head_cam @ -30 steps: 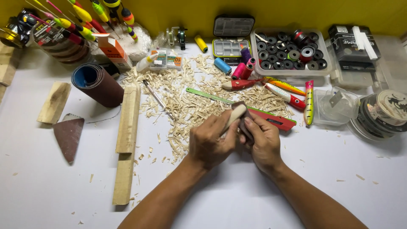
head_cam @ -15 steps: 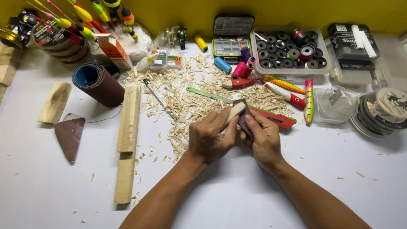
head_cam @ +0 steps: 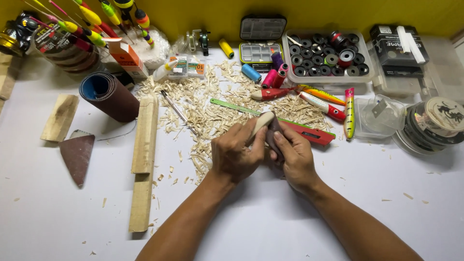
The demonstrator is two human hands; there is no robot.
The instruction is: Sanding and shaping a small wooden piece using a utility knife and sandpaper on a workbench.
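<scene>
My left hand [head_cam: 235, 153] grips a pale carved piece of wood [head_cam: 261, 122], rounded at its far end, which points up and away from me. My right hand [head_cam: 292, 153] presses a dark brown scrap of sandpaper [head_cam: 274, 137] against the side of that wood. Both hands meet at the middle of the white table [head_cam: 251, 222], just in front of a heap of wood shavings [head_cam: 208, 108].
A sandpaper roll [head_cam: 108, 96], a triangular sandpaper piece [head_cam: 76, 154] and long wooden sticks [head_cam: 143, 159] lie to the left. A green ruler [head_cam: 234, 107], a red cutter [head_cam: 309, 133], painted lures [head_cam: 333, 104], thread spools [head_cam: 268, 77] and boxes of bobbins [head_cam: 328, 60] are behind.
The hands have shifted slightly; the right hand with the sandpaper has slid along the wood piece while the left keeps its hold.
</scene>
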